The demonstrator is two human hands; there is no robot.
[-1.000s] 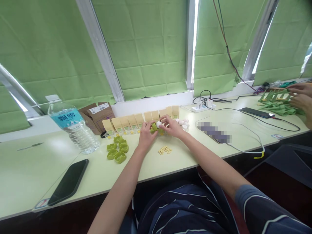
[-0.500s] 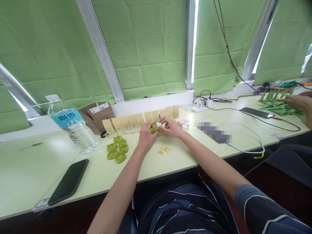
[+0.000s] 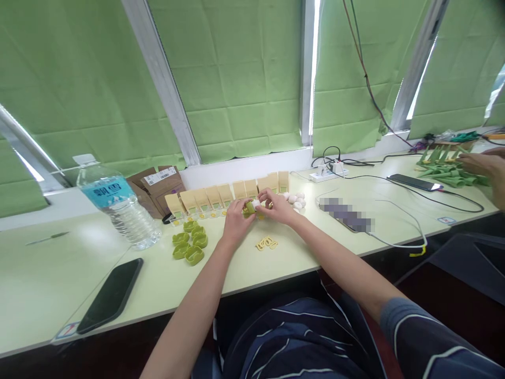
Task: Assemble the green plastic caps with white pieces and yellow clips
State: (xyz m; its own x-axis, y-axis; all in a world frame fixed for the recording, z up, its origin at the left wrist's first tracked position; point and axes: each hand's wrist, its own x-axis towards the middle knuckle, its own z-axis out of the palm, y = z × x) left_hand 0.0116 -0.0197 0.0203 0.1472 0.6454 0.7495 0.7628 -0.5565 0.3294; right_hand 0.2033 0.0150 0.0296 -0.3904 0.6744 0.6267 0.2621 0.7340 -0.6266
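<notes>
My left hand [image 3: 238, 220] is closed around a small green hollow piece [image 3: 248, 208]. My right hand [image 3: 277, 206] pinches a white rounded piece [image 3: 255, 203] against the top of the green one, and fingers partly cover both. To the right of my right hand lies a cluster of whitish round pieces [image 3: 298, 200]. Several more green hollow pieces [image 3: 194, 255] stand on the table left of my left hand. Thin yellow loops [image 3: 266, 243] lie in a small heap nearer to me. Behind my hands runs a row of small beige boxes [image 3: 226, 195] with yellow spots at their bases.
A large water bottle [image 3: 118, 202] and a cardboard box [image 3: 158, 189] stand at left, with a black phone [image 3: 110, 296] in front. At right are a power strip [image 3: 329, 173], cables, another phone [image 3: 414, 182], and a blurred-out device [image 3: 347, 216]. Another person's hand [image 3: 483, 163] touches green strips [image 3: 450, 173].
</notes>
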